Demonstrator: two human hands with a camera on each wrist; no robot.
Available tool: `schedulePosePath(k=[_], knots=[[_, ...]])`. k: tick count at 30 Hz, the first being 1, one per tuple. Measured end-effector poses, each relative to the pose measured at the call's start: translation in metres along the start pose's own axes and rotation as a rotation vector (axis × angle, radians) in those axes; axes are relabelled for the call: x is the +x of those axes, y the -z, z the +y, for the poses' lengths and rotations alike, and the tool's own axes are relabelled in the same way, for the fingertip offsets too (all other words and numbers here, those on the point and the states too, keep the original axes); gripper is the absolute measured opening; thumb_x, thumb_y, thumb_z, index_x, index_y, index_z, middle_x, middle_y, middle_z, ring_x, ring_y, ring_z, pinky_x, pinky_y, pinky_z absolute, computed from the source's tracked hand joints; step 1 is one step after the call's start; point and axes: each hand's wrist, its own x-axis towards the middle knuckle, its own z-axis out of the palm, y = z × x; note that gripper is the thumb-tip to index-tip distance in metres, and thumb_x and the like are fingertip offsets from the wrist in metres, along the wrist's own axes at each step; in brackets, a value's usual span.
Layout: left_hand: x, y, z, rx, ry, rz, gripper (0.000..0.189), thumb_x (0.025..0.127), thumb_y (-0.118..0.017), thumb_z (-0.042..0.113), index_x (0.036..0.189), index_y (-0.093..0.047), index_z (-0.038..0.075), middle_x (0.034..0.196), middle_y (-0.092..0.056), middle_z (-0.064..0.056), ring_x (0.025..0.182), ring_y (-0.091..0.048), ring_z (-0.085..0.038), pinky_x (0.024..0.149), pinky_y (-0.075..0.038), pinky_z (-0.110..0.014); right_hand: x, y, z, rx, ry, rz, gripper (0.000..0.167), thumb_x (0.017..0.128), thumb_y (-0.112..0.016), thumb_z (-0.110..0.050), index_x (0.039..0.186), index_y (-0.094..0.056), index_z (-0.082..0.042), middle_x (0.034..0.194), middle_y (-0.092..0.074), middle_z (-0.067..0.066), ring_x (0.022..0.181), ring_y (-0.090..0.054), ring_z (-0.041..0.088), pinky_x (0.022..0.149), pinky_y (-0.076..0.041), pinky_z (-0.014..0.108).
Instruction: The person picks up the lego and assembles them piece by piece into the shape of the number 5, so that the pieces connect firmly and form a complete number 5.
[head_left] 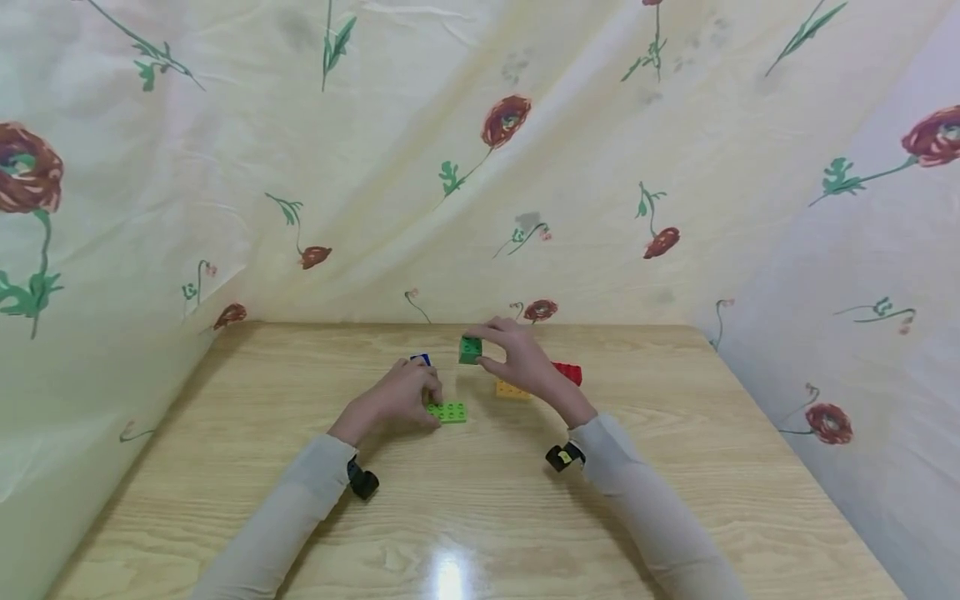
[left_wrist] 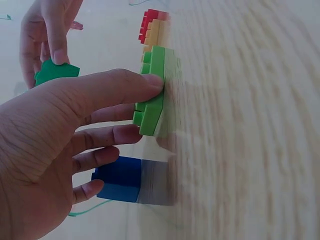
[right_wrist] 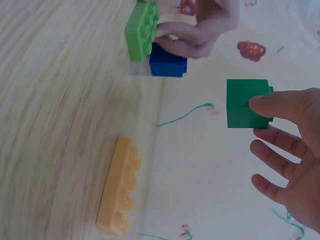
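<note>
My left hand (head_left: pixel 401 392) pinches the left end of a light green toy brick (head_left: pixel 452 412), its thumb along the near side and fingertips at the far side. That brick lies studs up on the table. Between the thumb and fingers of my right hand (head_left: pixel 521 354) is a dark green toy brick (right_wrist: pixel 245 103), held above the table with its studs facing up. Behind the left hand stands a blue toy brick (left_wrist: pixel 120 179), partly covered by it in the head view.
Below the right wrist lie a yellow-orange toy brick (right_wrist: pixel 117 192) and a red toy brick (head_left: pixel 567 372), both partly hidden by that arm in the head view. The wooden table (head_left: pixel 465 517) ends at a flowered cloth (head_left: pixel 375 208) hanging at the back and sides.
</note>
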Motion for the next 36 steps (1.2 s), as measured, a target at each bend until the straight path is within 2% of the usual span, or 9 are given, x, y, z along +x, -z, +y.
schedulePosePath(k=[11, 26, 36], knots=[[0.0003, -0.001, -0.0019, 0.017, -0.022, 0.021, 0.021, 0.073, -0.093, 0.035, 0.081, -0.077, 0.023, 0.096, -0.069, 0.008, 0.104, -0.053, -0.018, 0.094, -0.037, -0.043, -0.0032, 0.0013, -0.0107, 0.035, 0.029, -0.057, 0.042, 0.086, -0.081, -0.007, 0.126, -0.071, -0.011, 0.12, -0.069, 0.009, 0.111, -0.063, 0.025, 0.095, -0.054, 0.044], [0.0007, 0.0006, -0.0044, 0.009, -0.013, 0.014, 0.021, 0.074, -0.092, 0.036, 0.084, -0.079, 0.023, 0.1, -0.07, 0.008, 0.106, -0.053, -0.02, 0.099, -0.036, -0.047, -0.0046, -0.0018, -0.009, 0.129, -0.002, -0.152, 0.042, 0.086, -0.081, -0.009, 0.127, -0.07, -0.011, 0.117, -0.072, 0.005, 0.111, -0.063, 0.023, 0.098, -0.053, 0.044], [0.0005, 0.0002, -0.005, -0.016, -0.011, 0.009, 0.022, 0.074, -0.092, 0.035, 0.086, -0.079, 0.022, 0.097, -0.069, 0.008, 0.102, -0.052, -0.018, 0.099, -0.036, -0.048, -0.0061, -0.0071, -0.0121, 0.142, -0.015, -0.24, 0.04, 0.086, -0.081, -0.009, 0.125, -0.072, -0.011, 0.116, -0.073, 0.004, 0.11, -0.062, 0.023, 0.099, -0.051, 0.046]])
